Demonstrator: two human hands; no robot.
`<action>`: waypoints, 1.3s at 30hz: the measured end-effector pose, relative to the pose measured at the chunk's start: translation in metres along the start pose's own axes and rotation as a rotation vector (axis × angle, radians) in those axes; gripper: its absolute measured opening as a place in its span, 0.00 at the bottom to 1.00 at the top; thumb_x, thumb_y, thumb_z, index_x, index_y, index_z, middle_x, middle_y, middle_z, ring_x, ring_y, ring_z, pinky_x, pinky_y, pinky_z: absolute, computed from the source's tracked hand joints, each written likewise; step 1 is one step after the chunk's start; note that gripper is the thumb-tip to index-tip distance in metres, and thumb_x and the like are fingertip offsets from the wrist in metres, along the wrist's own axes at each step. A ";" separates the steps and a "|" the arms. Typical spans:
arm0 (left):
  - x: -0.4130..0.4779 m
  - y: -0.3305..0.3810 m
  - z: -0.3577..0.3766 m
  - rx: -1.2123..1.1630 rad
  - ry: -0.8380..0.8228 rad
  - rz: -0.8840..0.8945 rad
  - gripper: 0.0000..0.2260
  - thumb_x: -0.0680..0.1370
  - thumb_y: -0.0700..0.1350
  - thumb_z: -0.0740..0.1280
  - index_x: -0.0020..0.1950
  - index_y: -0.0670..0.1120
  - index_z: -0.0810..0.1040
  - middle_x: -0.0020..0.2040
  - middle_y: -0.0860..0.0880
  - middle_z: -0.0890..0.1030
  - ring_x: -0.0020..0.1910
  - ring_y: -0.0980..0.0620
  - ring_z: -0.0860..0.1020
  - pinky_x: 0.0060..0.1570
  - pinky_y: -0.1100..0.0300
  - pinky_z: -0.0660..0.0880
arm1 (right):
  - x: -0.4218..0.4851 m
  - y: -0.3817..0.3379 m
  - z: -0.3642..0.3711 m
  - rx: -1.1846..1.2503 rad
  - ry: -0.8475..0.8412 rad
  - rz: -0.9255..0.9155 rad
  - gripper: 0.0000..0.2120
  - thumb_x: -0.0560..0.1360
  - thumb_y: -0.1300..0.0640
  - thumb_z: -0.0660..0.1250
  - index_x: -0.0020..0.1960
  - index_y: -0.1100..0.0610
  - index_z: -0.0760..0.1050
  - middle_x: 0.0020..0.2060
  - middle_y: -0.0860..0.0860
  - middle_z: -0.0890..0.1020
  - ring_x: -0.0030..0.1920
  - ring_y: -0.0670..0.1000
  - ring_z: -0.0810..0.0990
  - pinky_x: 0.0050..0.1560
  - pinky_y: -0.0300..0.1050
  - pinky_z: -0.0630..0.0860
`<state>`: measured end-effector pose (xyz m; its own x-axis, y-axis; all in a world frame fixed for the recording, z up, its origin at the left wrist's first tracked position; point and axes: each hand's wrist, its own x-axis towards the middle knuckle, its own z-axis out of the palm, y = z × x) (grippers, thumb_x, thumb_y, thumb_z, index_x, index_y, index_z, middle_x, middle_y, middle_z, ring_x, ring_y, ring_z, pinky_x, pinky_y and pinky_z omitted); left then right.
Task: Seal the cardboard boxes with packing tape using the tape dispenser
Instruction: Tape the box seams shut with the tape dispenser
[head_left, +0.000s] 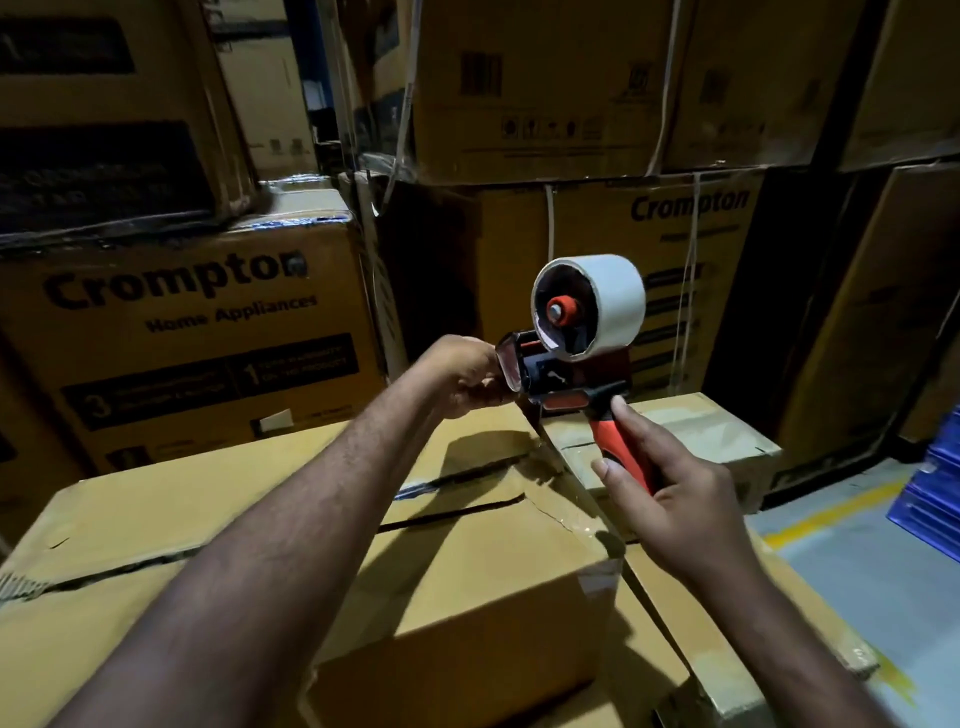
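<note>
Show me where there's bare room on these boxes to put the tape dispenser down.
Bare cardboard lies on the left flap of the big brown cardboard box, between the left forearm and the printed Crompton carton. The smaller taped box top, beyond the right hand, is bare. Crowded: the centre seam, under the left hand and red-and-black tape dispenser.

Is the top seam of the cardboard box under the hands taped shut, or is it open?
Open: a dark gap runs between the top flaps of the cardboard box, with no tape visible across it.
</note>
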<state>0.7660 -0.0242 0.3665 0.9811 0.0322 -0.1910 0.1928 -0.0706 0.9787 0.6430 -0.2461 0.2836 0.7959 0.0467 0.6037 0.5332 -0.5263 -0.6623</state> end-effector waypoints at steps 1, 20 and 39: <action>0.007 -0.004 0.000 0.024 0.009 0.013 0.04 0.76 0.31 0.69 0.49 0.33 0.83 0.41 0.41 0.84 0.38 0.47 0.84 0.41 0.55 0.82 | 0.001 0.001 0.003 -0.017 -0.012 0.020 0.32 0.75 0.50 0.72 0.74 0.38 0.63 0.56 0.43 0.75 0.44 0.37 0.78 0.41 0.28 0.79; 0.101 -0.041 -0.005 0.498 0.310 0.203 0.02 0.75 0.44 0.76 0.43 0.47 0.85 0.40 0.53 0.83 0.42 0.56 0.81 0.42 0.58 0.81 | 0.021 -0.020 0.040 -0.365 -0.109 0.261 0.31 0.78 0.48 0.68 0.76 0.37 0.58 0.58 0.51 0.82 0.45 0.44 0.76 0.48 0.41 0.82; 0.149 -0.050 -0.012 0.664 0.294 0.033 0.03 0.79 0.40 0.67 0.46 0.43 0.80 0.44 0.47 0.80 0.39 0.52 0.78 0.31 0.60 0.75 | 0.041 -0.014 0.059 -0.435 -0.159 0.341 0.30 0.79 0.44 0.65 0.76 0.33 0.56 0.59 0.48 0.81 0.42 0.41 0.71 0.45 0.34 0.77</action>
<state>0.9024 -0.0041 0.2904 0.9590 0.2800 -0.0426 0.2255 -0.6638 0.7131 0.6848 -0.1871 0.2915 0.9534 -0.0775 0.2916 0.0988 -0.8331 -0.5442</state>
